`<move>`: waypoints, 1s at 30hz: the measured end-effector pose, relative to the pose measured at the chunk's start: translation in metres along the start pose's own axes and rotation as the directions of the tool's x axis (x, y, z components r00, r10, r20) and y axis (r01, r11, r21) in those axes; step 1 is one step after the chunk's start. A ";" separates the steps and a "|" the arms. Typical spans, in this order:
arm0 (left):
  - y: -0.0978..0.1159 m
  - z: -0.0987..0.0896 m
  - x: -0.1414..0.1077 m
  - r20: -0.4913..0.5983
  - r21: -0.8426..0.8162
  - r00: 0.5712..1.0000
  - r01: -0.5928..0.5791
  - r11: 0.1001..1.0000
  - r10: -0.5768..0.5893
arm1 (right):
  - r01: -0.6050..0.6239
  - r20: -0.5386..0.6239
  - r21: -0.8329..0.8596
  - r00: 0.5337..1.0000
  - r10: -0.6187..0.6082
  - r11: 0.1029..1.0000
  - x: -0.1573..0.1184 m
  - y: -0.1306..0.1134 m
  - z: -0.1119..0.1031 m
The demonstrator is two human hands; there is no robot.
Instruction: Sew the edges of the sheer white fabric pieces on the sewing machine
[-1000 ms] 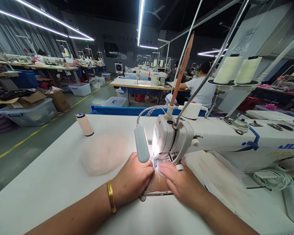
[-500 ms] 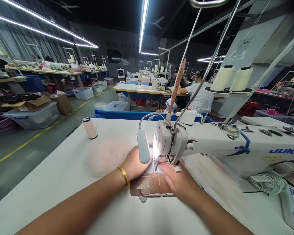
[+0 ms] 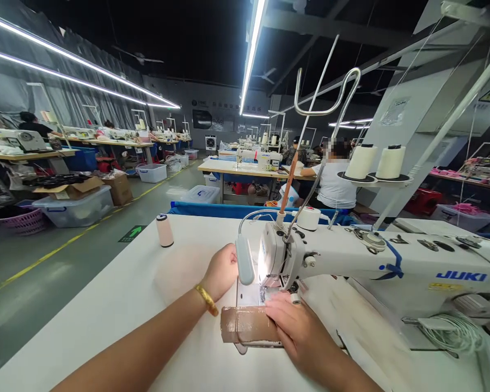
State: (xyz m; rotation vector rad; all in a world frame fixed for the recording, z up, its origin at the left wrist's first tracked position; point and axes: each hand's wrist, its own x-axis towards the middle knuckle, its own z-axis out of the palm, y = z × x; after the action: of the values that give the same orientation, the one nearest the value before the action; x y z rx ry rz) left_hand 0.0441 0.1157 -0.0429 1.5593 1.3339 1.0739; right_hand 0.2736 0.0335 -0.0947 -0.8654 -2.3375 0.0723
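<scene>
A white sewing machine (image 3: 330,250) with a lit needle area stands on the white table (image 3: 85,316). My left hand (image 3: 222,272) is left of the grey lamp (image 3: 245,259), its fingers curled in; what they hold, if anything, is hidden. A gold bracelet circles that wrist. My right hand (image 3: 296,321) lies with extended fingers beside the presser foot, over the right end of the brown tape (image 3: 249,324) on the machine bed. Sheer pale fabric (image 3: 179,272) spreads left of my left hand, and more pale fabric (image 3: 363,310) lies under the machine arm.
A pink thread spool (image 3: 164,231) stands at the table's far left. Two cream cones (image 3: 361,161) sit on a stand at the right. Green cord (image 3: 453,326) lies coiled below the arm. Beyond the table, a person in a white shirt (image 3: 335,182) sits.
My left hand has drawn back and away from the needle area, uncovering the metal plate. My right hand stays close to the presser foot. The view has tilted upward.
</scene>
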 end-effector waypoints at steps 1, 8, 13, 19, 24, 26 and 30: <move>0.005 -0.007 -0.009 0.031 -0.017 0.999 0.018 1.000 -0.018 | 0.026 -0.006 0.036 1.000 -0.026 0.999 0.001 -0.003 -0.001; 0.018 -0.044 -0.067 0.174 -0.102 0.968 0.198 0.975 -0.178 | 0.147 -0.018 0.151 0.989 -0.146 0.977 0.003 -0.021 -0.006; 0.007 -0.046 -0.073 0.075 -0.122 0.975 0.217 0.969 -0.209 | 0.117 0.036 0.124 0.992 -0.122 0.985 0.007 -0.032 -0.005; 0.005 -0.030 -0.059 -0.039 -0.145 0.988 0.142 0.979 -0.149 | 0.073 0.027 0.111 0.997 -0.076 0.991 0.021 -0.048 -0.004; 0.019 -0.041 -0.080 0.064 -0.085 0.997 0.037 0.996 -0.032 | 0.045 -0.153 0.088 0.988 -0.031 0.995 0.038 -0.066 0.002; 0.026 -0.052 -0.098 0.257 0.015 0.966 -0.031 0.999 0.026 | -0.023 -0.090 0.201 0.995 0.042 0.979 0.047 -0.073 0.001; 0.044 -0.075 -0.134 0.524 0.028 0.838 -0.200 0.979 0.156 | -0.202 0.284 0.532 0.957 0.052 0.822 0.060 -0.075 0.004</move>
State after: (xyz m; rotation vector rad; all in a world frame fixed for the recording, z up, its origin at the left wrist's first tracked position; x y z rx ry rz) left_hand -0.0244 -0.0191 0.0088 1.8947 0.8787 0.6301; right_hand 0.1938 0.0120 -0.0460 -0.7370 -2.2837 0.9337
